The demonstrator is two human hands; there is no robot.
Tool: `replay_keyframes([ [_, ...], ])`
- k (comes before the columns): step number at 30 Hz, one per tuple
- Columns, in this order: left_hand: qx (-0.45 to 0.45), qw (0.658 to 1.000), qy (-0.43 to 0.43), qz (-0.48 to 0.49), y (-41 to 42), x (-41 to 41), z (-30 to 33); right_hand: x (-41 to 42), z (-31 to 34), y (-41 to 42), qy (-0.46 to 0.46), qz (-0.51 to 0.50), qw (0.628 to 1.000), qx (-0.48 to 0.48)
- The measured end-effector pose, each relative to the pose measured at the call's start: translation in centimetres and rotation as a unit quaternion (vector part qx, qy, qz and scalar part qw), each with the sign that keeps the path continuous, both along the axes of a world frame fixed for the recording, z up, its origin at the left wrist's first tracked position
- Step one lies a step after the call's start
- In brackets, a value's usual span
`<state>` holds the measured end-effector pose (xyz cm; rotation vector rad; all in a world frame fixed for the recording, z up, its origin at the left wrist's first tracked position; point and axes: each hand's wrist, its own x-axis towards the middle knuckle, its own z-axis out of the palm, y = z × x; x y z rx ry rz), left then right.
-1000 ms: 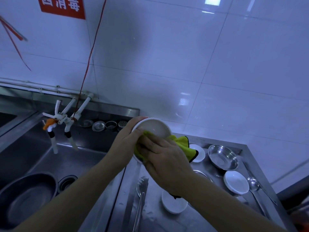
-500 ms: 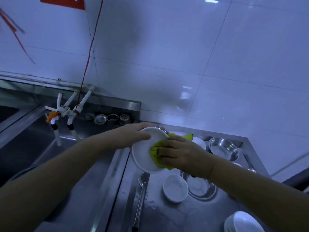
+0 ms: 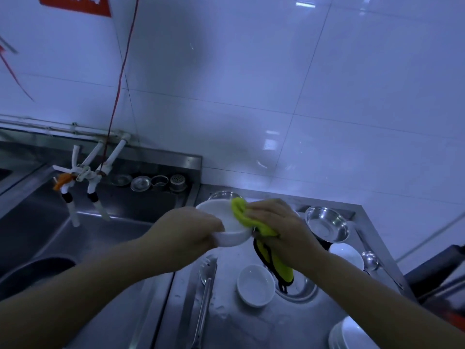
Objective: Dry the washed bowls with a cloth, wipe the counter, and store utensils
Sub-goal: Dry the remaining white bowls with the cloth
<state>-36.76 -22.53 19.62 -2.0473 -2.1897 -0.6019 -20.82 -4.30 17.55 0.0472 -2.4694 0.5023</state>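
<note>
My left hand (image 3: 191, 229) grips a white bowl (image 3: 221, 222) by its near rim, above the steel counter (image 3: 251, 328). My right hand (image 3: 279, 227) holds a yellow cloth (image 3: 241, 211) and presses it into the bowl; the cloth's tail with black edging hangs down under my wrist. On the counter below lie metal tongs (image 3: 205, 285), a small white bowl (image 3: 255, 285) and a steel bowl (image 3: 300, 289) partly covered by the cloth.
A steel bowl (image 3: 327, 224), a white dish (image 3: 348, 255) and a ladle (image 3: 370, 259) sit at the counter's right. Stacked white dishes (image 3: 352, 333) are at the lower right. The sink (image 3: 63, 238) with taps (image 3: 85, 177) lies left, holding a dark pan (image 3: 30, 275).
The bowl has tipped from facing me to nearly level, opening upward. My right hand with the cloth moved to the bowl's right inner side. The view shifted down and right.
</note>
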Motion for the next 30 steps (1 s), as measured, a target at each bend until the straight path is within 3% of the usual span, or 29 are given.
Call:
replay_keyframes([
  [1, -0.007, 0.988, -0.149, 0.041, -0.1, -0.1, -0.3, 0.4, -0.1, 0.1, 0.034, -0.047, 0.995, -0.084],
  [2, -0.010, 0.947, -0.315, 0.070, 0.0, -0.1, -0.8, 0.7, -0.2, 0.2, 0.065, -0.090, 0.981, -0.157],
  [4, 0.026, 0.827, -0.555, 0.083, 0.5, 0.4, -1.7, 0.6, -0.3, -0.1, 0.102, -0.135, 0.960, -0.223],
  [7, 0.088, 0.698, -0.709, 0.043, 2.2, 2.0, -2.4, -0.8, -0.4, -1.5, 0.112, -0.112, 0.967, -0.201],
  [10, 0.122, 0.634, -0.763, 0.027, 3.9, 2.6, -2.2, -2.1, -0.8, -2.7, 0.164, -0.084, 0.976, -0.120],
  [15, 0.136, 0.605, -0.784, -0.027, 5.0, 2.6, -1.4, -2.9, -1.7, -3.2, 0.209, -0.056, 0.976, -0.010],
  [20, 0.138, 0.659, -0.739, -0.027, 5.1, 2.7, -1.1, -3.7, 0.8, -2.5, 0.167, -0.132, 0.976, -0.037],
  [23, 0.143, 0.659, -0.739, 0.001, 5.2, 2.5, -1.1, -4.5, 2.4, -2.2, 0.133, -0.157, 0.970, -0.133],
  [26, 0.148, 0.643, -0.752, 0.011, 5.1, 2.3, -1.4, -4.7, 3.7, -1.1, 0.084, -0.141, 0.934, -0.318],
  [28, 0.160, 0.620, -0.768, 0.007, 4.9, 2.2, -1.6, -4.4, 3.9, -0.3, 0.071, -0.125, 0.901, -0.409],
  [30, 0.182, 0.576, -0.797, 0.002, 4.8, 2.0, -1.9, -3.9, 3.3, -0.1, 0.072, -0.138, 0.893, -0.422],
])
